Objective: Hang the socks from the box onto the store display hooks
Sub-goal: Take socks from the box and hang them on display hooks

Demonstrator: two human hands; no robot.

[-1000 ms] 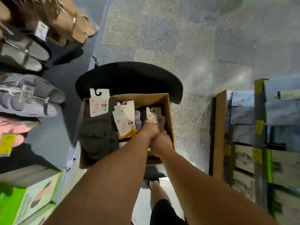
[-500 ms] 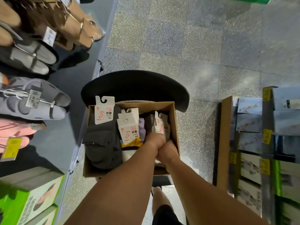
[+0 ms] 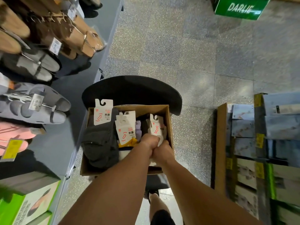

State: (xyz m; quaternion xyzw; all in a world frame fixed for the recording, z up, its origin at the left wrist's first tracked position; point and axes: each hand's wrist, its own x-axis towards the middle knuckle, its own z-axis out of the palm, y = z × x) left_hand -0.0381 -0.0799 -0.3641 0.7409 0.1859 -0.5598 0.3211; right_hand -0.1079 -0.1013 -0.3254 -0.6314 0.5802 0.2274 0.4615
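Both hands are down in the right end of the cardboard box (image 3: 168, 120), knuckles touching each other. The left hand (image 3: 150, 142) is curled around the bottom of a pale sock pack (image 3: 156, 127), the one with the white hook card sticking up at the box's right side. The right hand (image 3: 162, 151) is clenched too, right against the same bundle, but I can't really tell what its fingers have hold of since they're tucked under.

The box is pretty full. Left part has a stack of dark grey socks (image 3: 100, 143) with a white card (image 3: 103, 112) poking up past the far rim. Middle has another carded pack (image 3: 126, 129) with a yellow bit at the bottom and something lilac just behind it. The packs are crammed together, so not much wiggle room in there, and the hands are close to the right wall of the box.

The box sits on a black chair (image 3: 131, 90), whose curved backrest wraps around the far edge. The near edge of the box hangs over the forearms' side at centre frame.

Left of the frame is a grey shelf (image 3: 68, 95) running close alongside the box, with slippers (image 3: 32, 104) in grey, pink and brown hanging over it, and green boxes at lower left. Right side has a cardboard tray of flat packs (image 3: 243, 127), apart from the chair with a strip of speckled floor (image 3: 186, 54) between. Beyond the chair the floor is wide open up to a green DARLIE carton (image 3: 240, 8) in the upper right.
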